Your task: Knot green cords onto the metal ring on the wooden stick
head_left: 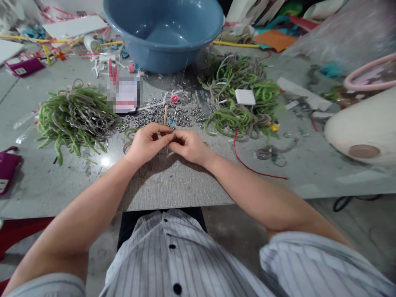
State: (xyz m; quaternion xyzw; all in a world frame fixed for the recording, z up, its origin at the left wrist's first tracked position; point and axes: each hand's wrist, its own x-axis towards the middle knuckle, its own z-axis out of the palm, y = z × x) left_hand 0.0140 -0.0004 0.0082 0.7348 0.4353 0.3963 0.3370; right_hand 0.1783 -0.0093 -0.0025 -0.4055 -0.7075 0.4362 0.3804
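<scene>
- brings bare left hand (147, 142) and bare right hand (192, 145) together above the near middle of the grey, flat-topped bench (145, 196); has fingers curled inward, tips meeting, likely for fine control; cannot tell whether gripping anything, the contact being too small.
- shows a slim, pale wooden stick (166, 114) just beyond the fingertips; cannot tell held from resting.
- has small, round silver metal rings (148, 119) strewn just past both hands, probably for easy reach.
- sets a bushy bundle of soft green and grey cords (77, 115) at left, a tangled heap of green and grey cords (244, 111) at right, seemingly to leave the middle workable.
- meets a wide, round blue plastic basin (163, 55) at the far side, limiting forward room.
- offers freest room along the near edge; at right, meets a thin red cord (266, 175).
</scene>
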